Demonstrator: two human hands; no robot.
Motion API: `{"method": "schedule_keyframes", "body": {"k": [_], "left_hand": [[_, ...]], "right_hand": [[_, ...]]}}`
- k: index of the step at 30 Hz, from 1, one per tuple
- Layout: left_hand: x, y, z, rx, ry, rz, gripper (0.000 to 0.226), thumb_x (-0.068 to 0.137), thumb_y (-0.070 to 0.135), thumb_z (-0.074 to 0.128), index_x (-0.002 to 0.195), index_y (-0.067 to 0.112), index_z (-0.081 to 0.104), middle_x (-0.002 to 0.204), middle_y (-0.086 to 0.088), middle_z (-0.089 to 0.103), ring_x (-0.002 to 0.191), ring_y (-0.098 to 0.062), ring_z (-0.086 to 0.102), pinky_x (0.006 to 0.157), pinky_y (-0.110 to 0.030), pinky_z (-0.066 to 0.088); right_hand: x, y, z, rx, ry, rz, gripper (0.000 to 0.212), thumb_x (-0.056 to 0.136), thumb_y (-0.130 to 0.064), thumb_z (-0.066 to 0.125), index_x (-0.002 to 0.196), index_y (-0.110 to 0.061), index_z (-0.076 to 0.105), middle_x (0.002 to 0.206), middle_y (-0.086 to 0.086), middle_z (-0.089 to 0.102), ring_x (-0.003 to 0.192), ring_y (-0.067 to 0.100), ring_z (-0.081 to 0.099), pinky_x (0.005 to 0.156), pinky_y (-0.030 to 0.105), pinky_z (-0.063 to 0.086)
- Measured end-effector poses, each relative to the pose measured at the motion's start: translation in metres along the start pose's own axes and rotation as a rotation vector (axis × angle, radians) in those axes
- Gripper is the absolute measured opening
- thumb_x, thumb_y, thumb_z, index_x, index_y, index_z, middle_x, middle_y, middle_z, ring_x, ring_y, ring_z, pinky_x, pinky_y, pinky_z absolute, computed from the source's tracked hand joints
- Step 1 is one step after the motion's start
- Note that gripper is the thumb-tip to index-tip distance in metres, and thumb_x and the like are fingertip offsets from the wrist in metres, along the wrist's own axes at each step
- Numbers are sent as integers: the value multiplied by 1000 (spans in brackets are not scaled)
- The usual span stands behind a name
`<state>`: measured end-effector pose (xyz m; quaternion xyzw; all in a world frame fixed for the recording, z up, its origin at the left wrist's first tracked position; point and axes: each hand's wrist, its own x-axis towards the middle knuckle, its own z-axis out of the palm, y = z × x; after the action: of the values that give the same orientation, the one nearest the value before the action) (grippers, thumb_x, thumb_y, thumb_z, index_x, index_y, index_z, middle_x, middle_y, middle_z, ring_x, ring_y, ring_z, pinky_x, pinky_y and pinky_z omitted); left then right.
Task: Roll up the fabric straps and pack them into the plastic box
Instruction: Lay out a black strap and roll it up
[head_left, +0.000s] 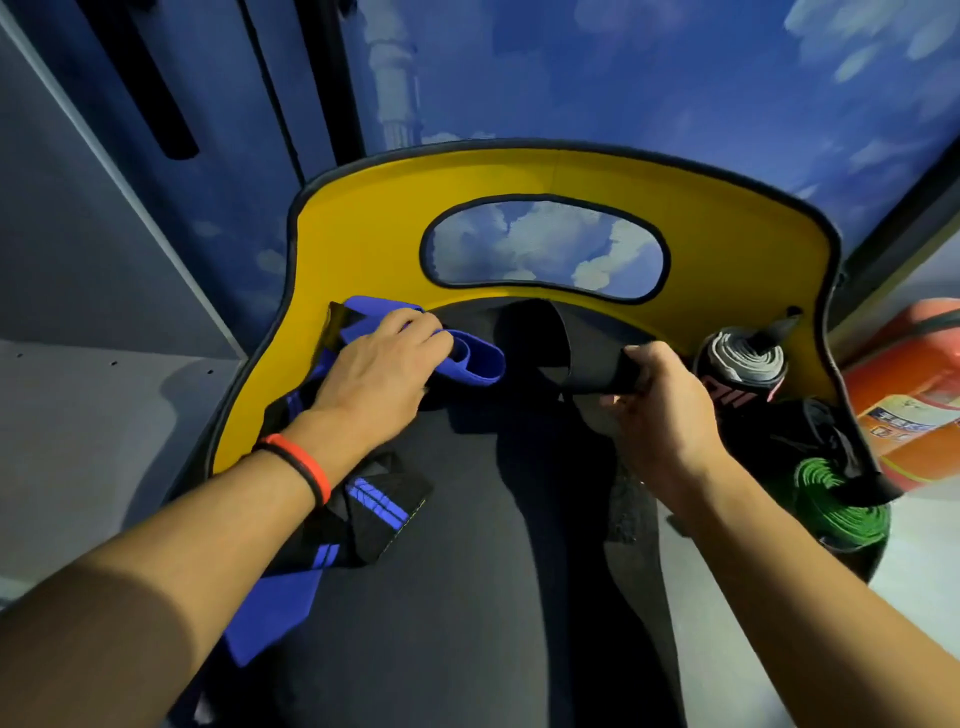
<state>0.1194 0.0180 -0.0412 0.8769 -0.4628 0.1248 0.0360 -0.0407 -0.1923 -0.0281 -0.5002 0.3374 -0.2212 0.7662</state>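
Straps look soft, light, floppy: best taken flat near an end. My left grip (374, 376) curls round the blue strap (475, 361) on the bench (363, 244); my right grip (657, 415) pinches the black strap (587, 364), near finished rolls (743, 361).

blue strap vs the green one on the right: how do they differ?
Shape: the green strap is wound into a tight coil; the blue strap lies loose, one end looped over.
Handling: the left hand grips the blue strap; no hand touches the green strap, the right hand gripping a black strap.
Both are flat fabric bands.
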Motion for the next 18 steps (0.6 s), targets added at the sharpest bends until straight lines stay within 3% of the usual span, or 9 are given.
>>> {"method": "schedule_keyframes", "body": {"k": [2, 5, 7, 9, 11, 13, 15, 16, 18], "left_hand": [[2, -2, 3, 57, 33, -14, 41, 73, 2, 80, 106, 15, 58, 123, -4, 57, 126, -31, 49, 75, -42, 54], [6, -6, 7, 127, 76, -28, 42, 69, 0, 79, 104, 14, 61, 122, -10, 54, 124, -35, 48, 93, -47, 49], [6, -12, 8, 162, 90, -90, 39, 67, 3, 79, 100, 16, 62, 114, -10, 48, 116, -35, 47, 99, -49, 43], [7, -21, 8, 169, 65, -148, 37, 69, 8, 80, 101, 18, 63, 111, -8, 45, 116, -33, 45, 108, -53, 35], [6, -33, 8, 154, 31, -193, 37, 74, 15, 80, 107, 19, 65, 116, -6, 46, 121, -32, 43, 113, -53, 31], [4, -43, 8, 168, 22, -213, 42, 78, 23, 82, 116, 18, 64, 123, -6, 49, 126, -31, 42, 112, -49, 32], [1, -47, 10, 167, 8, -208, 49, 83, 25, 78, 128, 17, 60, 135, -7, 48, 136, -31, 37, 116, -49, 29], [1, -45, 10, 152, -12, -211, 52, 87, 24, 75, 135, 18, 56, 143, -7, 45, 143, -31, 32, 119, -50, 25], [3, -39, 8, 115, -74, -244, 58, 93, 25, 67, 146, 21, 45, 155, -5, 35, 152, -31, 17, 124, -50, 16]], "right_hand": [[-7, 4, -4, -91, -42, -61, 8, 98, -20, 63, 91, -18, 65, 73, -7, 67, 59, 5, 63, 58, 20, 53], [-16, 3, -11, -43, -39, -34, 6, 97, -18, 64, 93, -14, 66, 77, -4, 71, 68, 9, 69, 63, 25, 59], [-23, 2, -19, 18, -40, -10, 5, 93, -15, 65, 91, -10, 64, 77, 3, 68, 69, 15, 67, 64, 27, 57], [-34, 2, -24, 47, -61, 40, 27, 75, -21, 71, 93, -4, 60, 85, 17, 56, 76, 30, 54, 66, 36, 46], [-49, 0, -33, 94, -97, 98, 33, 66, -22, 68, 93, -2, 64, 91, 18, 55, 81, 31, 51, 70, 41, 39], [-60, -1, -45, 103, -141, 135, 15, 76, -15, 57, 75, -9, 71, 80, 13, 61, 70, 27, 58, 68, 38, 41], [-73, -5, -50, 103, -171, 185, 35, 81, -6, 45, 52, -15, 63, 64, 5, 56, 56, 16, 57, 61, 33, 39], [-81, -4, -50, 82, -201, 210, 35, 79, -4, 44, 49, -15, 59, 61, 5, 53, 53, 15, 56, 58, 31, 38], [-94, 4, -47, 15, -302, 310, 10, 67, -7, 53, 61, -5, 60, 68, 12, 52, 58, 21, 56, 54, 29, 42]]}}
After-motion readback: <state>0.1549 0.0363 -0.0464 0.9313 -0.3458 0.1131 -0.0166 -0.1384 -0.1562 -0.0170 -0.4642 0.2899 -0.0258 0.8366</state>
